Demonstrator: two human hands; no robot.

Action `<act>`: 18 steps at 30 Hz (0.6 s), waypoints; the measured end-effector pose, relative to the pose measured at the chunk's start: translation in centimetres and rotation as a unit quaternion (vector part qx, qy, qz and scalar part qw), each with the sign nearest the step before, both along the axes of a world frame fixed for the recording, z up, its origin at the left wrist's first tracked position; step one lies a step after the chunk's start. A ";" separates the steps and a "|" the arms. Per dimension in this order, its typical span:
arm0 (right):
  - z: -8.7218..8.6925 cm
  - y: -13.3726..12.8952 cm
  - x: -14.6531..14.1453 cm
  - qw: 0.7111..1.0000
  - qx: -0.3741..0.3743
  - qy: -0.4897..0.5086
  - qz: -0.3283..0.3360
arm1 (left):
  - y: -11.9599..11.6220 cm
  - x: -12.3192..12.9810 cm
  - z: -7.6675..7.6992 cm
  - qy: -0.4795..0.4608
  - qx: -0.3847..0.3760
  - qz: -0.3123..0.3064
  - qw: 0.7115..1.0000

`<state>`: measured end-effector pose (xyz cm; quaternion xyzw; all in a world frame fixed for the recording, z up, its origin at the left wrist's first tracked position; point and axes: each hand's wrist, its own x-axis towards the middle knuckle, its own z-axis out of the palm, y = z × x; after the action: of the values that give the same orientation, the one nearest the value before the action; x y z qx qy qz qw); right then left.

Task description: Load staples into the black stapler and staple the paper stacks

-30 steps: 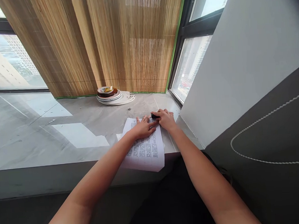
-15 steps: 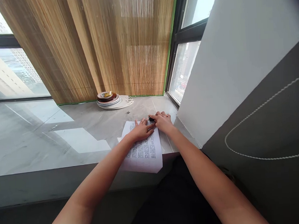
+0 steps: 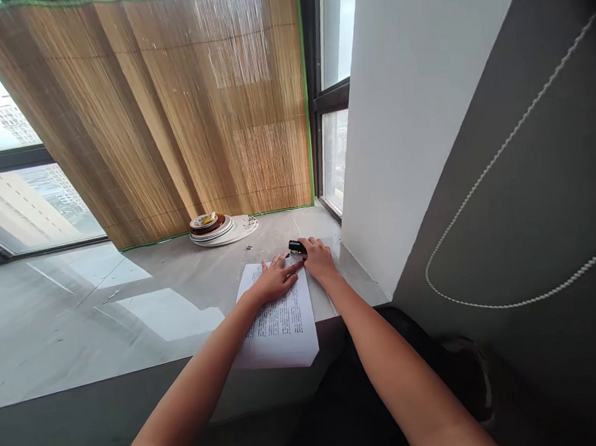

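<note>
Printed paper [image 3: 283,320] lies on the stone windowsill, its near end hanging past the front edge. My left hand [image 3: 275,279] rests on its upper part with the fingers spread, palm down. At the paper's far right corner stands a small black stapler [image 3: 296,246]. My right hand [image 3: 318,258] is closed around the stapler from the right, covering much of it. The stapler's jaws are over the corner, close to my left fingertips. Whether the paper is one sheet or several, I cannot tell.
Stacked plates [image 3: 213,229] sit at the back of the windowsill [image 3: 146,284], below a bamboo blind [image 3: 223,120]. A tiny metal-looking bit [image 3: 249,247] lies in front of them. A white wall [image 3: 397,111] rises at right, and a beaded cord [image 3: 482,306] hangs beyond it.
The view has tilted up and turned. My right hand now holds the stapler higher, showing more of its black top, while my left hand stays on the paper.
</note>
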<state>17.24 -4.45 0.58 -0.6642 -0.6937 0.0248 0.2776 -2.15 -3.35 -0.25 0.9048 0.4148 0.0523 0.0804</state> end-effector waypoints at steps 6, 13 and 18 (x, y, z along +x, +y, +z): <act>0.5 0.4 1.3 0.982 0.111 0.124 -0.092 | 0.3 1.0 -0.3 0.008 -0.001 0.038 0.999; 0.3 -0.1 1.7 0.948 0.189 0.253 -0.037 | 2.1 1.7 0.7 -0.110 0.064 0.132 0.983; 0.3 -1.0 -0.2 0.942 0.139 0.293 0.084 | 3.2 -4.8 0.8 -0.257 0.083 0.149 0.951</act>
<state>17.05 -5.41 0.92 -0.5213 -0.6319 0.1444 0.5550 -6.92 -0.19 0.50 0.7922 0.5041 0.3288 0.1005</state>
